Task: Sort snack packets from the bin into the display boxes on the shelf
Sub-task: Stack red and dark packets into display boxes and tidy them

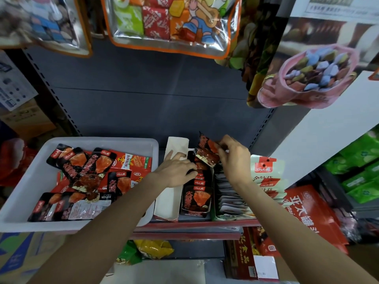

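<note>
at centre frame your right hand [231, 156] pinches black-and-red packets [206, 149] over the black display box [195, 198]; left hand [177, 169] presses the row. loosen the grip and they may spill behind.

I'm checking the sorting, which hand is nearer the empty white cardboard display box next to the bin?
Left. The left hand rests over the empty white cardboard display box; the right hand is farther right, pinching a black-and-red snack packet.
</note>
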The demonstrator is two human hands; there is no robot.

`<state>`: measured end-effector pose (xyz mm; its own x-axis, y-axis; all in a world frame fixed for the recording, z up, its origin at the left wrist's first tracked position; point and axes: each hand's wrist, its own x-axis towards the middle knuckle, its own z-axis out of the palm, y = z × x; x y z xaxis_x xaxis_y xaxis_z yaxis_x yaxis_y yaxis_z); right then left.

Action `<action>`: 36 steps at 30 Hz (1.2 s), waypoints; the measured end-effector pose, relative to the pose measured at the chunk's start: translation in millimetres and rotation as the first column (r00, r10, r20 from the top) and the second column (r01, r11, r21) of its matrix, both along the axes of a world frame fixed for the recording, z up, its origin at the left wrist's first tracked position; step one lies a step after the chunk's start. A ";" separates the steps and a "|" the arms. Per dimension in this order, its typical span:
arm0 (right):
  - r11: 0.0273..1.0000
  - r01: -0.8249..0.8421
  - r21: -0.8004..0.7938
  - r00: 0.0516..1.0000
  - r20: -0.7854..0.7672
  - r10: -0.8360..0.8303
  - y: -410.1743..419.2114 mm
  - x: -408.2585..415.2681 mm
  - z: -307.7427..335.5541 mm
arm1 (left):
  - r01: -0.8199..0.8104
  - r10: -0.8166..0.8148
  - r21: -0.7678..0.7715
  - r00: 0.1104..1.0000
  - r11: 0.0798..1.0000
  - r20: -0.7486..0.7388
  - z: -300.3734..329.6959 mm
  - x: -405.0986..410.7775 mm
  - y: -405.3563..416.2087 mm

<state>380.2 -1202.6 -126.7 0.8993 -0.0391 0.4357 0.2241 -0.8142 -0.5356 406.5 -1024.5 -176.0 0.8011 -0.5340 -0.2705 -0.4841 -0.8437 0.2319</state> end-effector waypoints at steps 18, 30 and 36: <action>0.888 -0.289 -0.357 0.922 -0.353 0.158 15.8 7.9 3.5 | 0.067 -0.076 -0.121 0.994 0.990 -0.073 -0.5 -19.1 10.9; 0.573 -0.496 -0.653 0.786 -0.618 -0.024 31.3 11.0 -9.8 | 0.036 -0.045 -0.172 0.998 0.984 -0.050 0.1 -47.6 26.8; 0.755 -0.402 -0.518 0.878 -0.451 0.158 52.6 -0.3 -5.3 | -0.246 0.242 -0.328 0.969 0.912 -0.054 -0.5 -61.5 67.0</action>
